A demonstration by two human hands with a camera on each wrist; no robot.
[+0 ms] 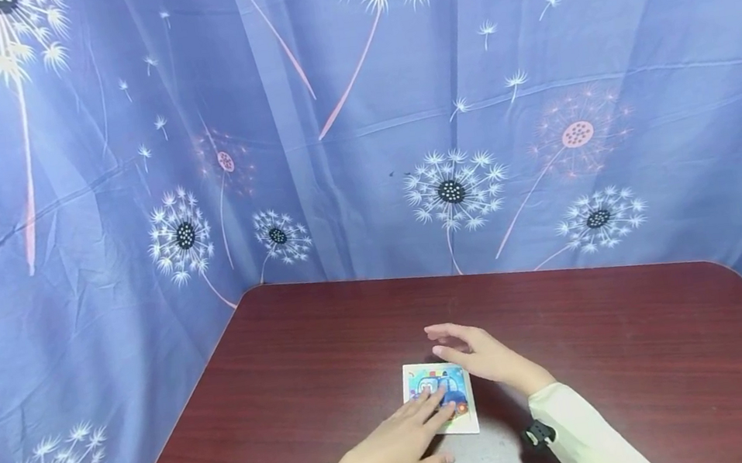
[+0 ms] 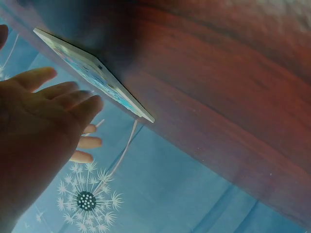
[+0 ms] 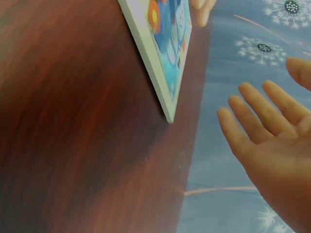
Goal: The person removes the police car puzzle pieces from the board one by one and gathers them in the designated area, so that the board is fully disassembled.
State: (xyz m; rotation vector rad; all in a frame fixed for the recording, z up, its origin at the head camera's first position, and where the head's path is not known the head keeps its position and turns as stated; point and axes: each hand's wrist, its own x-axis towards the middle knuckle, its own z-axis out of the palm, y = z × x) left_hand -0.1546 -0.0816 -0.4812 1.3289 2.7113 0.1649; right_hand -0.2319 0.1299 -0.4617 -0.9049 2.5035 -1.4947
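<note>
On the table lies a small square picture puzzle board (image 1: pixel 463 428) with a pale frame and a blue cartoon vehicle printed on it. My left hand (image 1: pixel 399 443) reaches over its near left part, fingers spread and fairly straight, overlapping the picture in the head view. The right hand (image 1: pixel 482 354) hovers by the far right corner, fingers relaxed and holding nothing. In the left wrist view the board (image 2: pixel 92 65) shows edge-on beyond the left fingers. From the right wrist, the board's white edge (image 3: pixel 150 63) stands out, with the open right palm (image 3: pixel 277 131) apart from it.
The dark red wooden table (image 1: pixel 314 333) has rounded far corners. Behind it and along its left side hangs a blue curtain (image 1: pixel 365 185) with dandelion prints. A black band (image 1: pixel 539 433) sits at the right sleeve.
</note>
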